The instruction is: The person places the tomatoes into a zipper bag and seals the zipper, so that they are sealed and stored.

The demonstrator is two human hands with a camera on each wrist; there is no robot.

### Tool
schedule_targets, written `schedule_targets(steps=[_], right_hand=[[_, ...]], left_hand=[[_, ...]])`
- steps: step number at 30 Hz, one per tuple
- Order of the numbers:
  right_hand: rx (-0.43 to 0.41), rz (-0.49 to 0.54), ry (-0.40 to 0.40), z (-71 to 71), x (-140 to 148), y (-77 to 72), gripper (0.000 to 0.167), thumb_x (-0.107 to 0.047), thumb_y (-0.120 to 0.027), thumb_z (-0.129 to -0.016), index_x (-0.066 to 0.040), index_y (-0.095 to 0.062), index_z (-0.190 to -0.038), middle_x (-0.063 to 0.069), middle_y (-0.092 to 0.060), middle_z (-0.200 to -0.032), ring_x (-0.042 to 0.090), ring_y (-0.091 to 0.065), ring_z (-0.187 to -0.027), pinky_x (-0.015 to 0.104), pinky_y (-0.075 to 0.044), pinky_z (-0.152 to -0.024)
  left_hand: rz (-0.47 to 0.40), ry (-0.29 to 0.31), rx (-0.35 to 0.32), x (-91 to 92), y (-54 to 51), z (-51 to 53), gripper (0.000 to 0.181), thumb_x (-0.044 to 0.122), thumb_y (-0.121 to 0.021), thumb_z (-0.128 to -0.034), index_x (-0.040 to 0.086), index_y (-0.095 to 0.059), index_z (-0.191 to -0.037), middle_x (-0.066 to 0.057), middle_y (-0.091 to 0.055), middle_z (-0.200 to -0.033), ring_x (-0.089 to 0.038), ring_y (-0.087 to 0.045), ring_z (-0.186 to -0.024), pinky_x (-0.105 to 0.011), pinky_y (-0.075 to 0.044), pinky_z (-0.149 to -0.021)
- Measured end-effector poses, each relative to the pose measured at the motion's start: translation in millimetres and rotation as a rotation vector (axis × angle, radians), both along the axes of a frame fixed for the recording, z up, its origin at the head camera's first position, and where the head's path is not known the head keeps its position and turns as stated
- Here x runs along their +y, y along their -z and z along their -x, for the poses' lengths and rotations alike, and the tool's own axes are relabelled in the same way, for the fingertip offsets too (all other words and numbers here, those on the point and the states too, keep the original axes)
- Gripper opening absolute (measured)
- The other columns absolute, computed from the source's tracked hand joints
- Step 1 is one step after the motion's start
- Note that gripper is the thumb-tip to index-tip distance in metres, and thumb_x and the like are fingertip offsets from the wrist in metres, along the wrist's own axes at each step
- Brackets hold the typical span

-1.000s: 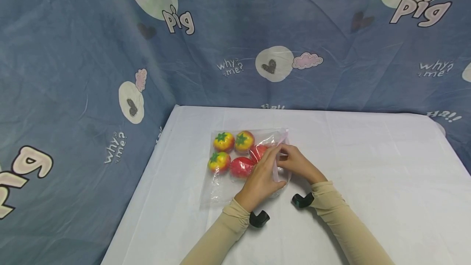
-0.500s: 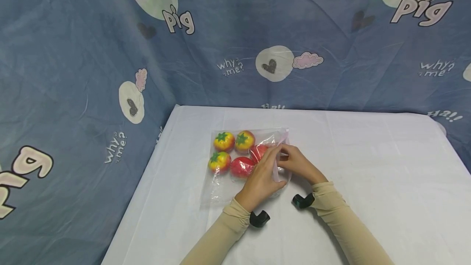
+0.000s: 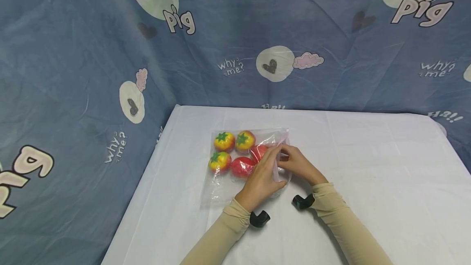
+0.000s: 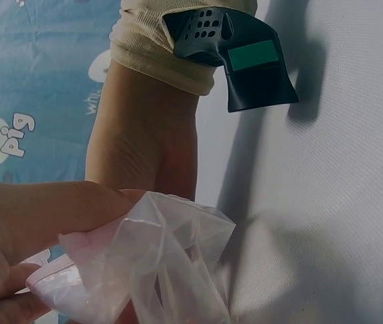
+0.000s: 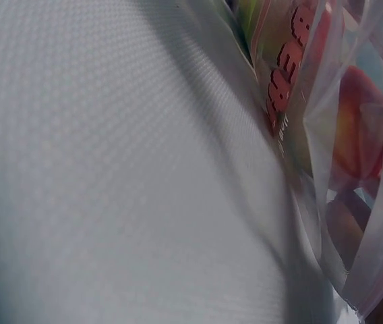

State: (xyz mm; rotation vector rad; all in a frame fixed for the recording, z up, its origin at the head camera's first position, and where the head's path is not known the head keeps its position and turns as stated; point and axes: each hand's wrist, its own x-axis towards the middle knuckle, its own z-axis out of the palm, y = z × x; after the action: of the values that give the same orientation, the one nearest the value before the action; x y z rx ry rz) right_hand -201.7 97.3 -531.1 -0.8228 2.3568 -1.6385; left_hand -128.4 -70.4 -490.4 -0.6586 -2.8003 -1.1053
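Note:
A clear zip bag (image 3: 217,191) with a pinkish zip edge lies on the white table, its mouth to the right. Inside are yellow-and-red toy fruits (image 3: 224,141) with green leafy tops, plus smooth red ones (image 3: 242,167), partly covered by my left hand (image 3: 257,185). That hand holds the bag at its mouth, fingers across the zip edge. My right hand (image 3: 299,166) pinches the same edge from the right, its fingertips partly hidden. In the left wrist view, crumpled film (image 4: 171,263) stands beside my left thumb. The right wrist view has the bag (image 5: 319,135) along its right side, with red lettering.
A white cloth covers the table (image 3: 368,167). Behind and to the left hangs a blue printed curtain (image 3: 220,23). Black wrist mounts (image 3: 259,219) stick out from both beige sleeves (image 3: 340,212), low over the cloth.

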Motion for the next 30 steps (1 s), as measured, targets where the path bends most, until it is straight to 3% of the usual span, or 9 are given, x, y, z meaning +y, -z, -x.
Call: schedule_targets(steps=[17, 25, 30], right_hand=[[0.006, 0.019, 0.011, -0.9, 0.9, 3.7, 0.046, 0.008, -0.074, -0.086, 0.01, -0.061, -0.13, 0.029, -0.059, -0.143, 0.045, -0.059, -0.129, 0.048, -0.056, -0.104], [0.013, -0.009, 0.066, -4.7, 4.5, 3.7, 0.034, 0.009, -0.075, -0.085, 0.011, -0.064, -0.117, 0.032, -0.064, -0.132, 0.05, -0.061, -0.123, 0.051, -0.057, -0.103], [0.022, 0.0, 0.085, -5.2, 6.7, 4.6, 0.037, 0.008, -0.074, -0.087, 0.01, -0.064, -0.123, 0.03, -0.064, -0.133, 0.044, -0.062, -0.125, 0.046, -0.057, -0.103]], left_hand=[[0.001, -0.013, -0.018, 0.8, -0.9, -1.1, 0.1, 0.013, -0.091, -0.0766, 0.014, -0.034, -0.159, -0.003, -0.043, -0.159, -0.021, -0.049, -0.145, -0.036, -0.047, -0.117], [-0.002, -0.006, -0.014, -0.4, -1.9, -2.0, 0.095, 0.016, -0.089, -0.0802, 0.018, -0.036, -0.159, -0.002, -0.044, -0.158, -0.021, -0.048, -0.146, -0.037, -0.047, -0.117], [0.005, -0.004, 0.005, -0.6, -2.4, -2.5, 0.091, 0.018, -0.088, -0.082, 0.017, -0.038, -0.158, -0.003, -0.045, -0.157, -0.021, -0.049, -0.145, -0.037, -0.046, -0.118]])
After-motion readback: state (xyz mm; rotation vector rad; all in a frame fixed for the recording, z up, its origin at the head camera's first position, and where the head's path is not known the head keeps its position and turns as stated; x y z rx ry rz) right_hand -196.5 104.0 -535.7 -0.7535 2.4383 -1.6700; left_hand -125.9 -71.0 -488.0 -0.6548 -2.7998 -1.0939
